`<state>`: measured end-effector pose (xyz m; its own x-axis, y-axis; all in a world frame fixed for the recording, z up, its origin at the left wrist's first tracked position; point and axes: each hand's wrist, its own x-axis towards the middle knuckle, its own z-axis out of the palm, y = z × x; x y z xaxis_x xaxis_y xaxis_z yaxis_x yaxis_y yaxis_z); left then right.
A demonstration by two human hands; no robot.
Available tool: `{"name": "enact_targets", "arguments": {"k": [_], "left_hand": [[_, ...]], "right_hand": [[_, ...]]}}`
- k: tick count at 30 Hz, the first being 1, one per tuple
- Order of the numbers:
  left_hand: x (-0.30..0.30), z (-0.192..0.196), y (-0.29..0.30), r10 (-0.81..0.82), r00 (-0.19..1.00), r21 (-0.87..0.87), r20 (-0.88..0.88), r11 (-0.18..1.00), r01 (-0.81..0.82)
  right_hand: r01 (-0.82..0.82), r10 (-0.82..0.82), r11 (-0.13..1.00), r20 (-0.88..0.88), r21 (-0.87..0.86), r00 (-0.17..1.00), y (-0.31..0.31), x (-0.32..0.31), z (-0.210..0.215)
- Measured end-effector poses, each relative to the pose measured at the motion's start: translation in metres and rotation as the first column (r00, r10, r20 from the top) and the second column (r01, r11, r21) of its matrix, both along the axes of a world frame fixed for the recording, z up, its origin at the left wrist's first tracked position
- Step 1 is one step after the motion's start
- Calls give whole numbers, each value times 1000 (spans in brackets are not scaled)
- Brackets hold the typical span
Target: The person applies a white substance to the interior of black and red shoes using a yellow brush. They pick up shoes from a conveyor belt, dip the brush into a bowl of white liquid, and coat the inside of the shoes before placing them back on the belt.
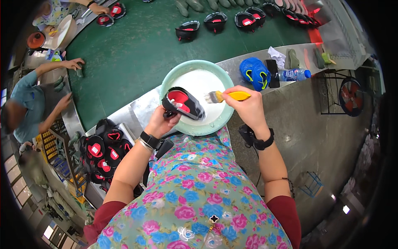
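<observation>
- Over the pale green basin [171, 79] of white glue, right at the bench edge, the left hand [162, 120] had its fingers clamped round a black-and-red shoe upper [183, 103], tilted with the red lining facing up.
- The right hand [247, 107] was pinched shut on a yellow-handled brush [226, 96], bristles pointing left, just beside the upper's toe end and hanging over the white stuff.
- Both wrists had black bands, and the person wore a flowery apron.
- To the left, down low, sat a pile of the same black-and-red uppers [103, 153].
- Right of the basin: a blue bundle [253, 72], a dark phone, a water bottle [293, 74].
- Beyond that, a green belt [132, 54] carried more uppers in a row along the far side.
- A co-worker [29, 99] in blue was leaning onto the belt from the left, hands flat on grey soles, couldn't tell much more.
</observation>
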<state>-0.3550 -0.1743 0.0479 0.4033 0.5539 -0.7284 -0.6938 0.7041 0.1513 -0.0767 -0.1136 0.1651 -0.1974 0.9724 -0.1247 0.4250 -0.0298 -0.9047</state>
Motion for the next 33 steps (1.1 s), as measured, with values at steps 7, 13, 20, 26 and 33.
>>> {"name": "enact_targets", "arguments": {"k": [7, 13, 20, 26, 33], "left_hand": [[18, -2, -2, -188, 947, -94, 261, 971, 219], [0, 27, 43, -99, 981, 21, -166, 994, 104], [-83, -95, 179, 352, 772, 488, -529, 871, -62], [-58, -196, 278, 589, 665, 513, -459, 787, -342], [-84, -165, 221, 133, 909, 253, -395, 967, -31]], "right_hand": [[-251, 282, 955, -219, 157, 934, 24, -42, 20], [73, -76, 974, -6, -215, 997, 15, 12, -19], [275, -341, 878, -107, -392, 934, 10, 34, -25], [305, -356, 821, -16, -483, 934, 16, 37, -43], [247, -311, 835, -52, -491, 949, 25, 9, -27]]}}
